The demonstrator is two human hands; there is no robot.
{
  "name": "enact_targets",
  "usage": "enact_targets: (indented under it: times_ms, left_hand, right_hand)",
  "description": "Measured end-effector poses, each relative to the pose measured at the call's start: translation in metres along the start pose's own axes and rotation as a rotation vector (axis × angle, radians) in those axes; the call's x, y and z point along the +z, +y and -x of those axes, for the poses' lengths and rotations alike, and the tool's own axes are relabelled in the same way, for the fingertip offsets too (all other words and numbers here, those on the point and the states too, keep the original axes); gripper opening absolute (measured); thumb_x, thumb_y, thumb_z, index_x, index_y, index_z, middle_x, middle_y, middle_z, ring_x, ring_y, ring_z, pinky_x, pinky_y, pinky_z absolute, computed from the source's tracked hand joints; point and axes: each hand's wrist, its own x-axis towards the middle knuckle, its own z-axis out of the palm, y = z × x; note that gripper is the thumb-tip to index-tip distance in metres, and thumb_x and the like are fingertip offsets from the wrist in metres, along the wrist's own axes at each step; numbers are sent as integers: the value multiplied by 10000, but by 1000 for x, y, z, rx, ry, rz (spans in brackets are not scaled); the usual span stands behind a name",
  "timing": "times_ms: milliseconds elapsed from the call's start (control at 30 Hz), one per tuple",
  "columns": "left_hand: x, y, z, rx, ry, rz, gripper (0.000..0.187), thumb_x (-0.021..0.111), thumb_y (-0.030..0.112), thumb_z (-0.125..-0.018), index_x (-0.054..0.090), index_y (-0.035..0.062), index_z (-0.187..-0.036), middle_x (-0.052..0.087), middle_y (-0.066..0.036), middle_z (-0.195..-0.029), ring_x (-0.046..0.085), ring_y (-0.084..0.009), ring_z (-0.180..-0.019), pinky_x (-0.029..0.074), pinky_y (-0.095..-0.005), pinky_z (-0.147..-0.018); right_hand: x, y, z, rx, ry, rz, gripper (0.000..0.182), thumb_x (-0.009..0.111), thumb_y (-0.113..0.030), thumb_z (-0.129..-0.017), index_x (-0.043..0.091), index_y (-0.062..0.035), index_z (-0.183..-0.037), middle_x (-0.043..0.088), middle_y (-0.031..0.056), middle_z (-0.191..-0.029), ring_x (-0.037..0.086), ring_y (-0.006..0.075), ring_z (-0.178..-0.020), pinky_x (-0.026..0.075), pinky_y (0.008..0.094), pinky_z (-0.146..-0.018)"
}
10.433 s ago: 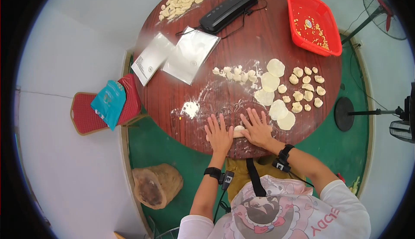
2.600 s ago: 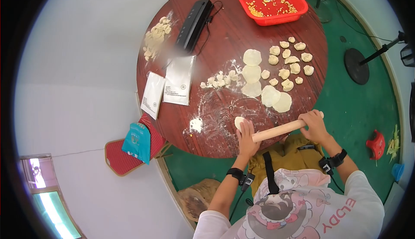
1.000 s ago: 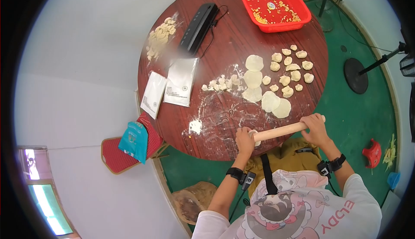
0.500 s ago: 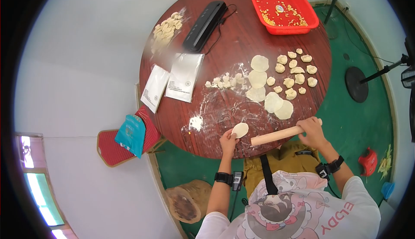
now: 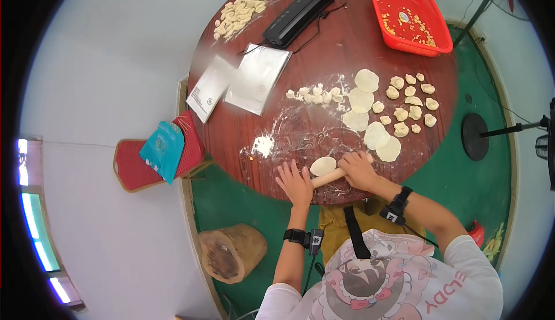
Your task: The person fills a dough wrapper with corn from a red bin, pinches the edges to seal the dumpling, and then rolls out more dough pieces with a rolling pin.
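Observation:
A wooden rolling pin [image 5: 329,178] lies across the near edge of an oval dough piece [image 5: 323,166] on the floured table. My left hand [image 5: 296,184] rests at the pin's left end with its fingers spread. Toward the pin's right end, my right hand [image 5: 357,171] has its fingers bent over the wood. Thin round wrappers [image 5: 361,101] overlap in a curved row beyond my right hand. Small dough lumps [image 5: 317,95] sit left of them in flour, and filled dumplings [image 5: 414,112] stand to their right.
A red basket [image 5: 436,49] with yellow bits stands at the far right of the round table [image 5: 231,146]. A black appliance [image 5: 298,16] with a cord, white packets [image 5: 257,79] and more dough pieces [image 5: 239,13] lie at the far left. A red chair [image 5: 132,165] holds a teal bag [image 5: 164,151].
My left hand has let go of the dough piece, which now lies flat, and has moved to the pin. My right hand has brought the pin left onto the dough. The view has shifted.

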Motion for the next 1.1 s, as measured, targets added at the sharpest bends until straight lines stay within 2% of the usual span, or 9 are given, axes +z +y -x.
enact_targets:
  times_ms: [33, 167, 233, 267, 333, 433, 833, 933, 1100]
  left_hand:
    - [3, -5, 0, -71, -111, 50, 525, 362, 369, -894, 350, 35, -1300, 277, -243, -1354, 162, -415, -1285, 85, -578, -1005]
    - [14, -16, 5, -99, -76, -58, 540, 384, 360, -892, 328, 24, -1311, 239, -247, -1372, 158, -406, -1287, 71, -575, -1008]
    - [13, -16, 6, -27, -37, -102, 545, 390, 356, -889, 313, 35, -1323, 221, -239, -1383, 164, -414, -1284, 87, -599, -990]
    - [11, -13, 7, -34, -41, -96, 545, 390, 356, -889, 313, 35, -1323, 221, -239, -1383, 164, -414, -1284, 87, -599, -990]
    - [8, -5, 10, 48, -65, -67, 517, 379, 326, -891, 324, 49, -1324, 250, -227, -1374, 157, -421, -1284, 85, -615, -980]
    - [18, -6, 7, 73, -60, -124, 513, 388, 305, -886, 318, 61, -1333, 263, -200, -1380, 172, -414, -1283, 98, -608, -983]
    - [17, -8, -54, 159, -13, -134, 529, 380, 281, -872, 290, 73, -1350, 264, -207, -1379, 194, -403, -1281, 108, -580, -1002]
    - [13, -6, -41, 154, -34, -127, 538, 393, 277, -865, 289, 59, -1347, 267, -209, -1377, 196, -406, -1279, 119, -582, -998]
    - [10, -12, -2, 168, -119, -61, 541, 400, 265, -865, 292, 16, -1333, 279, -206, -1370, 204, -405, -1277, 157, -558, -997]
  right_hand:
    - [9, -1, -3, 1, 16, 28, 270, 600, -81, -624, 485, -86, -868, 440, 73, -865, 447, 252, -854, 317, 383, -773]
    - [21, -2, -5, 35, -14, -4, 290, 600, -89, -635, 490, -75, -903, 448, 83, -893, 445, 259, -886, 314, 394, -802]
    - [17, -5, -3, 99, 36, -19, 381, 604, -153, -690, 489, -59, -1041, 467, 125, -1023, 430, 287, -1025, 286, 441, -904]
    - [13, -6, -4, 98, 26, -17, 381, 604, -153, -690, 489, -59, -1041, 467, 125, -1023, 430, 287, -1025, 286, 441, -904]
    - [8, -10, -6, 81, 31, 73, 518, 576, -256, -766, 418, -41, -1211, 411, 172, -1225, 343, 311, -1194, 200, 492, -998]
    - [17, -8, -7, 93, -24, 150, 590, 514, -339, -820, 344, -27, -1291, 314, 181, -1345, 254, 315, -1274, 139, 519, -1025]
    - [19, 7, -54, 103, -46, 191, 622, 466, -387, -834, 322, -10, -1306, 242, 189, -1391, 223, 325, -1289, 127, 522, -1026]
    - [13, 5, -42, 68, -130, 120, 631, 447, -398, -842, 302, -4, -1314, 254, 214, -1374, 241, 359, -1272, 124, 530, -1024]
    - [4, -8, -11, -9, -188, 127, 718, 478, -449, -816, 258, -1, -1333, 255, 196, -1378, 253, 325, -1269, 174, 455, -1036]
